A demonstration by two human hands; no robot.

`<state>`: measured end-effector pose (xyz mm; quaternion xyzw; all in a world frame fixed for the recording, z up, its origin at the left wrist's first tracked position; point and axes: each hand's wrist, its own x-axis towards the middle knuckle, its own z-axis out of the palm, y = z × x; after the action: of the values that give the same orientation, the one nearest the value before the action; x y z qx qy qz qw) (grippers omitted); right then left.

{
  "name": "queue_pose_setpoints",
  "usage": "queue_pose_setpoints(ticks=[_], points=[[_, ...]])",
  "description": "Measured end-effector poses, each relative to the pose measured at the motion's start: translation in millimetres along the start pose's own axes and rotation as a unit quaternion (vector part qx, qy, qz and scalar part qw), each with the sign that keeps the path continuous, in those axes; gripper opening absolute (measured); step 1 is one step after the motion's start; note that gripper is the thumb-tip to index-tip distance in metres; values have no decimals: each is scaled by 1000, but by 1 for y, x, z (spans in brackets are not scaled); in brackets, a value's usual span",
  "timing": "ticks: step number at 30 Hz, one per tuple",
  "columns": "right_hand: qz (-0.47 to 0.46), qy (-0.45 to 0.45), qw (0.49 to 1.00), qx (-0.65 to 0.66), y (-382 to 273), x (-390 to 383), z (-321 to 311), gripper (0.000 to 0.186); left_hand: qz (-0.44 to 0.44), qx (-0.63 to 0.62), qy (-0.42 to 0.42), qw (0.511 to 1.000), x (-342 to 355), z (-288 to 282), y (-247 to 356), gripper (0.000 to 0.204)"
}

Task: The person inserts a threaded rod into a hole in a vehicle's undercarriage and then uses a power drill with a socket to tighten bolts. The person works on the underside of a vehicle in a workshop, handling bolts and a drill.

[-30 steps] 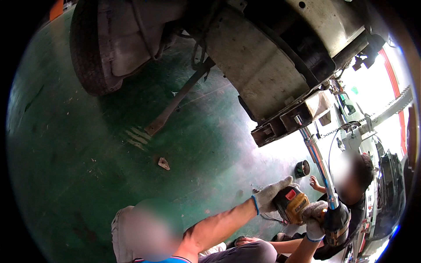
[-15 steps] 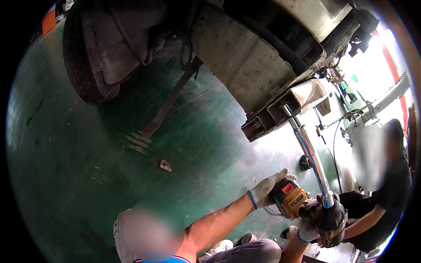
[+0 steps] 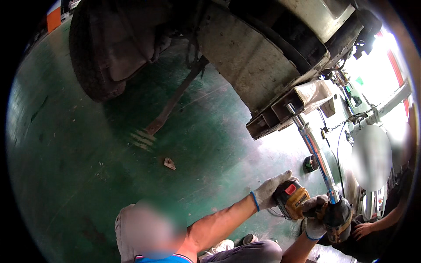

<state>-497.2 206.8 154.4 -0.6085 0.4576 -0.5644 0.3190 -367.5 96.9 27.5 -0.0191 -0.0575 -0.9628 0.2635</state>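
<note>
The white-gloved left hand (image 3: 268,193) curls, fingers partly hidden, against the base of a yellow-and-black cordless impact wrench (image 3: 300,198); the gloved right hand (image 3: 314,224) wraps its grip. Above the right hand rises a long chrome socket extension (image 3: 323,165), reaching a hollow, rusty metal beam (image 3: 280,108) farther up.

Room to pass: over green floor (image 3: 101,175), mid-L to ctr., w/ sm. block (image 3: 169,163) & slanted strut (image 3: 175,103) in the way. Top L blocked by tire (image 3: 83,61), top ctr. by veh. underbody (image 3: 250,57). R of ctr., shiny ext. bar (image 3: 320,160) runs betw. underbody & power wrench (image 3: 338,225), cutting that lane; lower ctr., co-worker's forearm (image 3: 223,221) crosses.
</note>
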Motion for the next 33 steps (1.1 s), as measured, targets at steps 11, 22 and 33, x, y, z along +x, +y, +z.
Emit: queue_pose_setpoints(ticks=[11,22,33], points=[[-75,-39,987,-139,15,-4,-4,24,10,12,7,1000,2,-2,-3,50],[-128,-93,974,-165,-9,8,19,10,-9,10,6,1000,2,-3,-1,51],[-2,-16,984,-178,-10,-3,14,28,58,-123,-84,987,-9,-35,-19,77]])
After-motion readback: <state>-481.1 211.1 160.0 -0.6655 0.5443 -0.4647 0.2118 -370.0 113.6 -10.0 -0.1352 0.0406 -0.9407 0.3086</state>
